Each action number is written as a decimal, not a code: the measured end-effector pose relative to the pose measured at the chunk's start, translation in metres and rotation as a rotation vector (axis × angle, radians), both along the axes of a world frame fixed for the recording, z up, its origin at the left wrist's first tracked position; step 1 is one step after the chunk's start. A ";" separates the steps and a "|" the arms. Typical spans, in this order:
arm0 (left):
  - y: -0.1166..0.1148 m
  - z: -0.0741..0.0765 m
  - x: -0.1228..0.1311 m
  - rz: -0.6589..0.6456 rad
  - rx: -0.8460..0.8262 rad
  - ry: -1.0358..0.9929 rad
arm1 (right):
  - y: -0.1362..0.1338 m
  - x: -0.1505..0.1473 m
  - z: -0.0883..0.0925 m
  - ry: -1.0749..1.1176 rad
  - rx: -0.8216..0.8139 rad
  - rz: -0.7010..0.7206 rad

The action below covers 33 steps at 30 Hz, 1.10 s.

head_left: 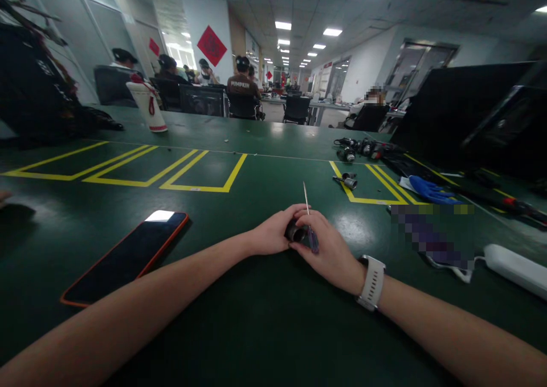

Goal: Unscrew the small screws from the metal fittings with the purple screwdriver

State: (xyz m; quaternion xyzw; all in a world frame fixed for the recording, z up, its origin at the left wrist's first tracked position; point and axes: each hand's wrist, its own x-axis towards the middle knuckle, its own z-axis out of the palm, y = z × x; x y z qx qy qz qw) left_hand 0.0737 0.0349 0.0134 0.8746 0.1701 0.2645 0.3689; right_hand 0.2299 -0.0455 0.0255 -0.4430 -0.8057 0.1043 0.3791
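My left hand is closed round a dark metal cylindrical part with a hollow round end that faces me. In my right hand is a slim screwdriver; its dark translucent handle lies against the fingers and its thin shaft points up and away. The right thumb and fingertips also reach to the edge of the cylindrical part. Both hands meet just over the green table. How the fingers sit behind the part is hidden.
A phone in an orange case lies by my left forearm. Small metal parts, several more parts, a blue glove and a white power strip lie right. A white cup stands far left. People sit beyond.
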 end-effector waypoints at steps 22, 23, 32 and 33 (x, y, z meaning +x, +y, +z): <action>0.002 0.010 -0.003 0.252 0.056 0.193 | 0.094 0.153 -0.012 -0.132 0.261 -0.911; 0.002 0.011 -0.003 0.250 0.051 0.204 | 0.096 0.156 -0.016 -0.151 0.232 -0.928; 0.003 0.011 -0.002 0.228 0.065 0.207 | 0.099 0.157 -0.022 -0.330 0.088 -0.976; 0.003 0.011 -0.002 0.225 0.066 0.205 | 0.100 0.155 -0.019 -0.350 0.088 -0.970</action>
